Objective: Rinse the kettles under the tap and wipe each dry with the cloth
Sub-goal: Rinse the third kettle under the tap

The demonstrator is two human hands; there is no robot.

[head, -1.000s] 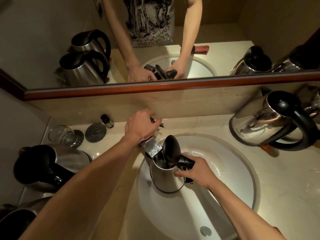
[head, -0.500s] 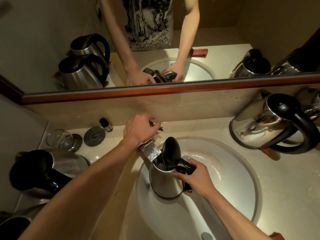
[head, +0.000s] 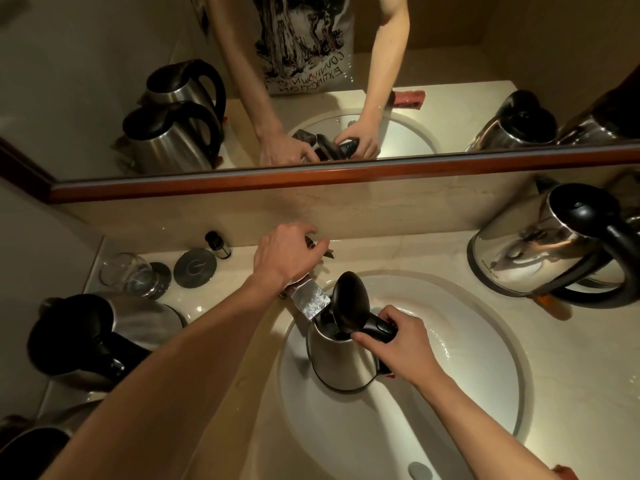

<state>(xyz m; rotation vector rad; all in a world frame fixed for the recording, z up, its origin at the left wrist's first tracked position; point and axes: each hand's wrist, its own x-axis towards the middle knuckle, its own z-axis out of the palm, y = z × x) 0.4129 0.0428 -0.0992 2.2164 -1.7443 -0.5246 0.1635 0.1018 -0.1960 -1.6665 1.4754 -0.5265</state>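
Note:
A steel kettle (head: 337, 358) with its black lid flipped up stands upright in the white sink (head: 485, 341), its mouth right under the chrome tap spout (head: 310, 301). My right hand (head: 398, 337) grips the kettle's black handle. My left hand (head: 285, 256) is curled over the tap lever behind the spout. Another steel kettle (head: 550, 244) lies tilted on the counter at the right. Two more kettles (head: 93, 337) sit at the left, one cut off at the bottom corner. A bit of red cloth (head: 566, 472) shows at the bottom edge.
An upturned glass (head: 126, 273), a round grey coaster (head: 195, 268) and a small dark bottle (head: 218, 245) stand at the counter's back left. A wood-framed mirror (head: 346, 169) runs along the wall. The sink drain (head: 419, 471) is near the front.
The view has shifted slightly. Both hands and the kettle stay in the same place under the tap.

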